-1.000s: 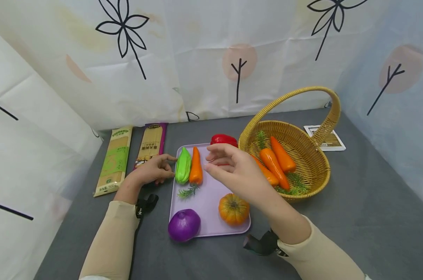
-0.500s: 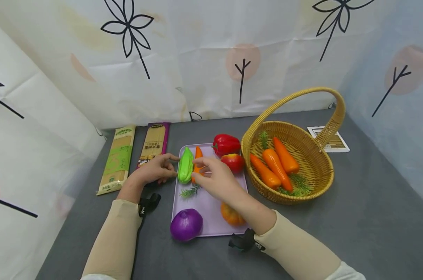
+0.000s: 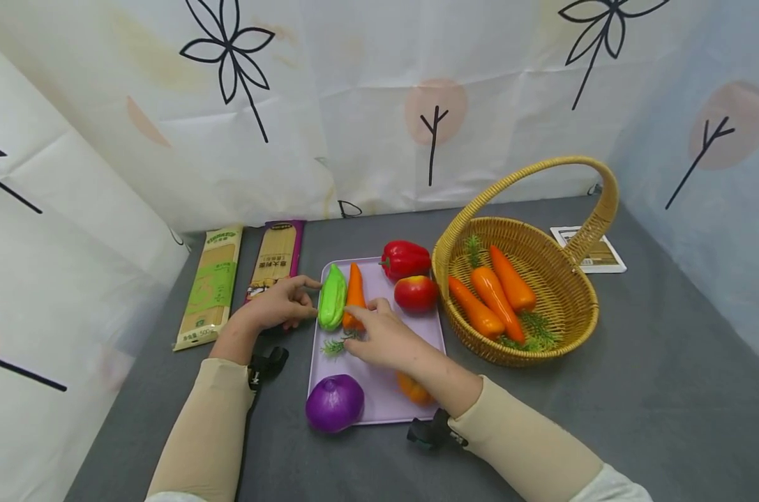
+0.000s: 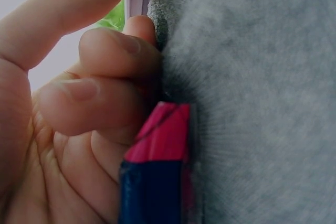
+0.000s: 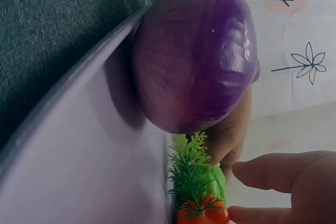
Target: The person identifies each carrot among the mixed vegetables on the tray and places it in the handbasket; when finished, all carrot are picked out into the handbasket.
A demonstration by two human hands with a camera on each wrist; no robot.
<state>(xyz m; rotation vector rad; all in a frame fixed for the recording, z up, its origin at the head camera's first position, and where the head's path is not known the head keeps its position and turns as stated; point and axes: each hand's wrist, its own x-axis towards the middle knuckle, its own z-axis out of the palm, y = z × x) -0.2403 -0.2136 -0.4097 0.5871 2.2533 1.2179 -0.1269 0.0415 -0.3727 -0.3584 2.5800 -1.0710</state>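
On the lilac tray [image 3: 379, 408] lie a ridged green vegetable [image 3: 332, 298] and, beside it, a carrot [image 3: 356, 289] with leafy tops. My left hand [image 3: 275, 305] is at the tray's left rim; its thumb and index finger reach the edge, and the other fingers curl under, as the left wrist view shows. My right hand [image 3: 382, 338] hovers low over the tray, thumb and index finger apart. In the right wrist view one fingertip meets the carrot's blunt end [image 5: 202, 211], while the thumb stays off it. A purple onion [image 3: 334, 403] sits on the tray's near left corner.
Right of the tray stands a wicker basket [image 3: 574, 335] with several carrots and a tall handle. A red bell pepper [image 3: 406, 259], a red apple [image 3: 415, 293] and a partly hidden pumpkin [image 3: 412, 388] are on the tray. Two noodle packs [image 3: 213, 289] lie left; a card [image 3: 596, 256] lies behind the basket.
My right hand has moved left and down from above the tray's right side to the carrot's near end, uncovering the apple and pepper. My left hand stays at the tray's rim.
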